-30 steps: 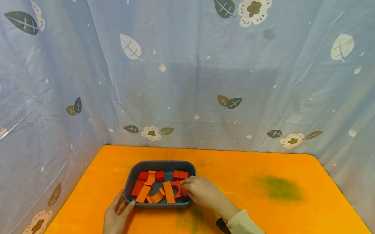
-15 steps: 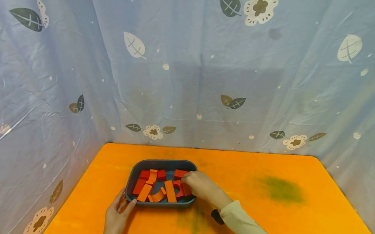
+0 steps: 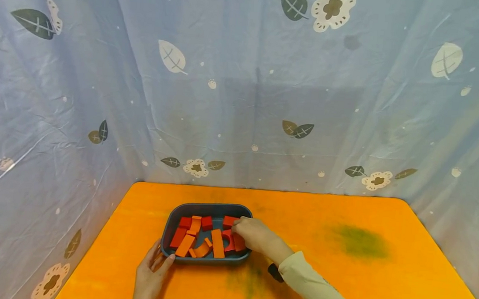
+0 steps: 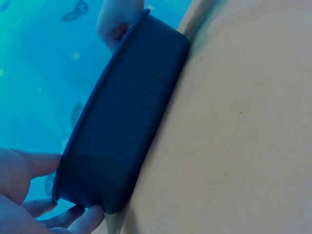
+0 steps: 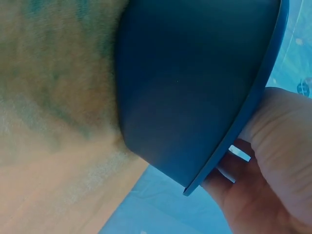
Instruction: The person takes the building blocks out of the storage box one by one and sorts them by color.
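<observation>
At the left, the left hand (image 3: 150, 276) rests on the tabletop (image 3: 338, 288) with fingers relaxed and nearly straight; they touch the near left corner of the tray (image 3: 171, 224) and grip nothing. In the left wrist view the fingertips (image 4: 83, 219) lie against the tray wall (image 4: 122, 122) (only touching, not curled round it).

The tray stands in the left half of the tabletop, well apart from every edge. Inside lie red and orange blocks (image 3: 199, 235), loosely mixed and partly one on another.

To the right, the right hand (image 3: 254, 235) reaches over the right rim into the tray. Its fingers are curled at a red block (image 3: 229, 222) near the far right corner. I think it pinches this block, but the fingertips hide the contact, so I cannot tell this surely. In the right wrist view only the rim (image 5: 253, 97) and the palm (image 5: 273, 170) show.

The risk, in my judgement: the blocks lie close together, so a lift may drag a neighbour. The wrist may also catch the rim and shift the tray, because the left hand only touches it.

There is much open tabletop to the right of the tray, and some in front.
</observation>
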Demonstrator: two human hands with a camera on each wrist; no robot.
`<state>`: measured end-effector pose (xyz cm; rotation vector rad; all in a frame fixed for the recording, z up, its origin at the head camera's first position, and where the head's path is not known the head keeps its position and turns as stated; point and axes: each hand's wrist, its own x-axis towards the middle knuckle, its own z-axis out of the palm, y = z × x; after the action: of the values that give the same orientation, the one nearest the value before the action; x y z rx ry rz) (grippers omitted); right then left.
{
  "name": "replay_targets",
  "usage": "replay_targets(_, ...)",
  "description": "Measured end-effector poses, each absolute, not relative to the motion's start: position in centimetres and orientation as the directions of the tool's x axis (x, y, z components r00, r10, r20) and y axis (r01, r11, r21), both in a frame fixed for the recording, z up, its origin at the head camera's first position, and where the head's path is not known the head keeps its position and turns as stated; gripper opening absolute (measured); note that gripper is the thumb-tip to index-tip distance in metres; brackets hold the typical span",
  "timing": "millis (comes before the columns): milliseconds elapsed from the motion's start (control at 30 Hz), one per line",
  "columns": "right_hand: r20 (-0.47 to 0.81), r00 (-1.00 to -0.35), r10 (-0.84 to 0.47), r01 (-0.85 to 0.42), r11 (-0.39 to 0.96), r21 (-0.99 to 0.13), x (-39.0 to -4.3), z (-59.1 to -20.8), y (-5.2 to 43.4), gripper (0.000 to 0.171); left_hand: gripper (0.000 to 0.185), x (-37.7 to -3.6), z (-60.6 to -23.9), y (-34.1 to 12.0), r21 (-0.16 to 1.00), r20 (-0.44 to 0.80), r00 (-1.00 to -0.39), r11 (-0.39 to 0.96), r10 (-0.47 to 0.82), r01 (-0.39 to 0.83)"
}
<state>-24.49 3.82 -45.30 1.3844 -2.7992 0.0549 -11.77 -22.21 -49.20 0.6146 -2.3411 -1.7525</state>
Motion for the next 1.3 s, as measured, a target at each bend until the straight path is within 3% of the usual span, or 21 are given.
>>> replay_targets(233, -0.004, -0.621, -0.784, -0.784, 0.621, 0.007, -24.4, -45.2, 3.4, 0.016, 0.069, -11.7, -49.3, -22.3, 0.945, -0.096, -0.907, 0.249, -0.409, -0.213)
replay_targets(500, -0.028, -0.643, -0.765, -0.766, 0.643, 0.016, -24.3, -45.7, 3.2, 0.024, 0.070, -11.8, -49.3, -22.1, 0.948, -0.107, -0.907, 0.234, -0.408, -0.217)
replay_targets(733, -0.006, -0.609, -0.793, -0.793, 0.609, 0.012, -24.5, -45.8, 3.2, 0.020, 0.071, -11.8, -49.1, -22.1, 0.936, -0.126, -0.900, 0.251, -0.417, -0.247)
replay_targets(1300, 0.003, -0.562, -0.827, -0.823, 0.558, -0.106, -23.8, -44.1, 4.4, 0.033, 0.071, -11.8, -49.0, -21.9, 0.943, -0.122, -0.898, 0.233, -0.424, -0.238)
